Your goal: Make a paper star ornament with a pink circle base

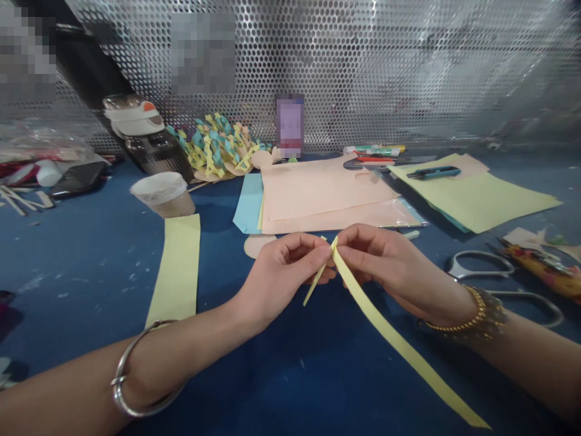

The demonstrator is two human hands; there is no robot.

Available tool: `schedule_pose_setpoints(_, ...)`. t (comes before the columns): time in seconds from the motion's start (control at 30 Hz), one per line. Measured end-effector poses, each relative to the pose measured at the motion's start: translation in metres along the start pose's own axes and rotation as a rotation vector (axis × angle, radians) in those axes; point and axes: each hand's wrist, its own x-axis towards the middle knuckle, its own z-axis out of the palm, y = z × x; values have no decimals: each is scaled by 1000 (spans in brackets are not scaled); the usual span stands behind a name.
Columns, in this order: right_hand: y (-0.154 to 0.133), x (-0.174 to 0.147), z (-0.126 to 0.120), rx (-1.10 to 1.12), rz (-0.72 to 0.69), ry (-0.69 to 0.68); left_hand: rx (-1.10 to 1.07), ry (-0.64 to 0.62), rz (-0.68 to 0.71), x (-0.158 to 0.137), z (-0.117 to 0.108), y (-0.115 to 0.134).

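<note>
Left hand and right hand both pinch yellow strip above blue tabletop. Strip looks folded or knotted where hands meet; long tail hangs loose, apparently unworked, so work seems early. Beyond cup, pile of kinked strips, seemingly finished.

Hands: two (left hand, right hand). Narrow yellow paper strip: one long tail, one short end; whether a single piece, unclear. Wide yellow paper rectangle: one. Silver bangle: one. Lidded drinking bottle: one. Lined cup: one. Teal craft knife: one. Grey scissors loops: two. Marker pens: at least two. Peach paper sheets: at least two. Pale paper discs: at least two. Paper streamers in yellow, blue and peach: many, too tangled to count.
</note>
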Motion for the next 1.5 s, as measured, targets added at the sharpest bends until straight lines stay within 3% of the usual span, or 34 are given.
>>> schedule_pose_setpoints(0.43,2,1,-2,15,-1,-26,7,47,-21,1,0,0)
schedule_pose_setpoints(0.67,1,1,-2,16,3,-25,115,83,53,2,-2,-2)
schedule_pose_setpoints(1.27,2,1,-1,10,4,-15,158,73,131,1,-2,1)
schedule_pose_setpoints(1.5,1,2,2,-34,15,-48,90,139,163,2,-7,2)
